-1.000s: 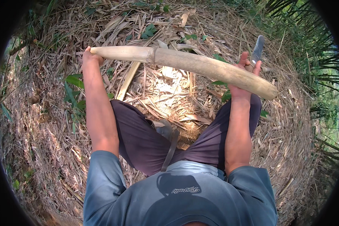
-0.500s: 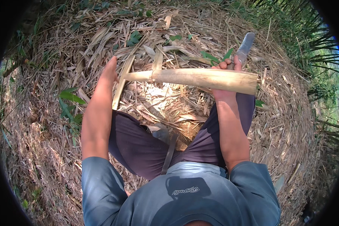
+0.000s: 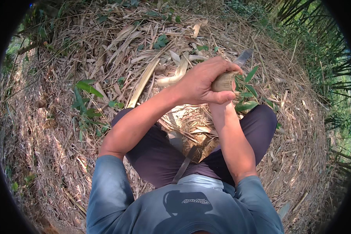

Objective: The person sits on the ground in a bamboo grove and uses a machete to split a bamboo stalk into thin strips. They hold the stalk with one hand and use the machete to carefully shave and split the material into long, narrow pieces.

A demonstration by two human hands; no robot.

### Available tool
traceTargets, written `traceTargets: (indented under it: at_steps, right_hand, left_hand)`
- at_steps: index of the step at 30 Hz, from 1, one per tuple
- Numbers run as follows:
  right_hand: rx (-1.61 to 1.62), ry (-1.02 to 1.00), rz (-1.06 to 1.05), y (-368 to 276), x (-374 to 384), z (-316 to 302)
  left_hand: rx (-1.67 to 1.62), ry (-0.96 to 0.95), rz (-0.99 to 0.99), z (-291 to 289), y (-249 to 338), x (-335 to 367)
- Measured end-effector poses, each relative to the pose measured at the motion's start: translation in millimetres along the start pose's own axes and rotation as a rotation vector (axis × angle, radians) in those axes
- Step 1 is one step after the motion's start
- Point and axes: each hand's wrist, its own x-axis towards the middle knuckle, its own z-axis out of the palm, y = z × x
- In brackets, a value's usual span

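Outdoors, the ground is a thick mat of dry straw-coloured leaves and stalks (image 3: 296,128), spreading out in every direction, with a sunlit patch between the person's bent knees. Toward two o'clock of centre, the left hand (image 3: 204,80) curls its thumb and fingers around one end of the bamboo piece (image 3: 223,82), held up above the litter. The right hand (image 3: 221,106) is mostly hidden beneath, so its grip cannot be told; a knife blade (image 3: 243,57) juts out just beyond. A pale split strip (image 3: 144,82) lies at eleven, leafy green shoots (image 3: 85,89) grow at ten, and dark fronds (image 3: 331,50) overhang at two.
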Motion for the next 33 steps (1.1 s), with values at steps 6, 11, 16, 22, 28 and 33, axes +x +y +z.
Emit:
traceTargets:
  at_steps: [6, 11, 16, 22, 28, 33]
  right_hand:
    - [-0.032, -0.047, -0.170, -51.1, -14.9, 62.2]
    - [-0.223, -0.321, -0.473, -69.5, -17.7, 64.3]
    - [-0.614, -0.367, -0.444, -85.0, -52.3, 81.9]
    - [-0.951, -0.411, -0.398, -37.2, -52.9, 29.4]
    - [-1.163, -0.404, -0.319, -24.5, -62.6, 31.2]
    - [-1.283, -0.477, -0.276, -18.5, -69.8, 27.0]
  left_hand:
    - [0.191, 0.515, 0.143, -44.6, 17.7, 7.9]
    - [-0.071, 0.950, 0.120, -98.4, 24.8, 11.5]
    - [0.032, 1.067, 0.142, -146.3, 41.2, 32.5]
    - [0.018, 1.095, -0.044, -203.3, 1.5, 38.7]
    - [-0.194, 1.036, -0.244, -205.7, -55.4, -2.6]
    - [-0.215, 1.100, -0.203, -228.3, -47.6, -19.0]
